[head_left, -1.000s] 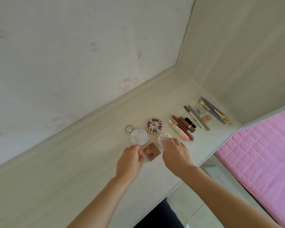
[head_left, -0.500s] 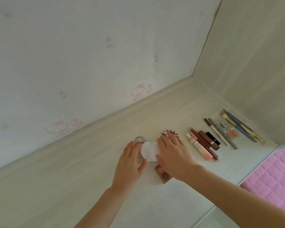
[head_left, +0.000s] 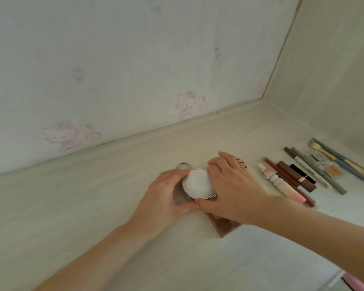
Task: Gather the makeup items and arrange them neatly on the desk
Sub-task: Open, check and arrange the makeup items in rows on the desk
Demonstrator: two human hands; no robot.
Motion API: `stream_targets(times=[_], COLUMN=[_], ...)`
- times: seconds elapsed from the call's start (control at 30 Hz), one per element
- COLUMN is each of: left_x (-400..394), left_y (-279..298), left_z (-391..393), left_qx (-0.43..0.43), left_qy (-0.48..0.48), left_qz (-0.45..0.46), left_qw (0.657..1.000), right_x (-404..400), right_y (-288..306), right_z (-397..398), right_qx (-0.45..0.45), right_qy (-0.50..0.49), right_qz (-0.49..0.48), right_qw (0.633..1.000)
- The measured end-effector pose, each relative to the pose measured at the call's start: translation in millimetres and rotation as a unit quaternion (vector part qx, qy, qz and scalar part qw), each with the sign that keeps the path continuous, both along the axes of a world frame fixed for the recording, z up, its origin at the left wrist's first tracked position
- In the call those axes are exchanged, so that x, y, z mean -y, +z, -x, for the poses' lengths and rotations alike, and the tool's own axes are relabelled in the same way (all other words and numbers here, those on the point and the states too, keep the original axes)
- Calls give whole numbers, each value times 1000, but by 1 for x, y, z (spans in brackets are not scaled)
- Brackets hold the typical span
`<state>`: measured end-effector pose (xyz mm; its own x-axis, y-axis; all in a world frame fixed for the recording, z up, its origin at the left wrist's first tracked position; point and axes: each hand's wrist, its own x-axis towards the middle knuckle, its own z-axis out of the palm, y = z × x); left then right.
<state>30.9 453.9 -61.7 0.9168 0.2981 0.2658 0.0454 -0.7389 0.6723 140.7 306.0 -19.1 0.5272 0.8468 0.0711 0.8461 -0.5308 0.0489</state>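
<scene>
Positioning a round mirror (head_left: 198, 184) among the small compacts is, by the look of it, the step in hand: both hands close on its rim as it rests on the desk (head_left: 93, 206), just left of a row of sticks and pencils already laid side by side. The left hand (head_left: 163, 196) cups the mirror's left edge, thumb low at the near rim and fingers curled round the far side beside a metal ring (head_left: 183, 165). The right hand (head_left: 229, 185) lies over the right edge, fingers spread flat and thumb meeting the left thumb at the near rim; it hides most of a patterned compact (head_left: 241, 163) and partly covers a brown square palette (head_left: 224, 225). Between them the grip is narrow and holds the mirror. Further right lie a pink tube (head_left: 282, 183), brown lipstick tubes (head_left: 296, 175) and brushes (head_left: 340, 159). The next move probably calls for a small slide or turn to square the mirror with its neighbours, then a clean release without nudging the palette.
</scene>
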Motion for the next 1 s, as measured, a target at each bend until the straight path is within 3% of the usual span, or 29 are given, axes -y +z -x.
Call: stream_targets(times=[0.13,0.23,0.37,0.53,0.9,1.0], left_x=[6,11,21,28,20,18], left_y=[13,27,48,62,65,59], left_z=[14,33,68,111,220,243], left_qx=[10,18,75,112,172,166], left_qy=[38,38,62,69,56,94], left_qz=[72,195,399,550,531,456], left_qw=[997,980,912,825,828,869], right_x=[3,9,10,-1,-40,-45], right_y=[16,30,52,68,75,73], right_z=[8,28,67,113,208,227], right_qx=[-57,-100,-174,-241,-308,-315], right_qy=[-12,-25,-74,-111,-45,-20], right_qz=[-19,-63,-152,-225,-213,-189], right_qw=[998,993,970,937,926,930])
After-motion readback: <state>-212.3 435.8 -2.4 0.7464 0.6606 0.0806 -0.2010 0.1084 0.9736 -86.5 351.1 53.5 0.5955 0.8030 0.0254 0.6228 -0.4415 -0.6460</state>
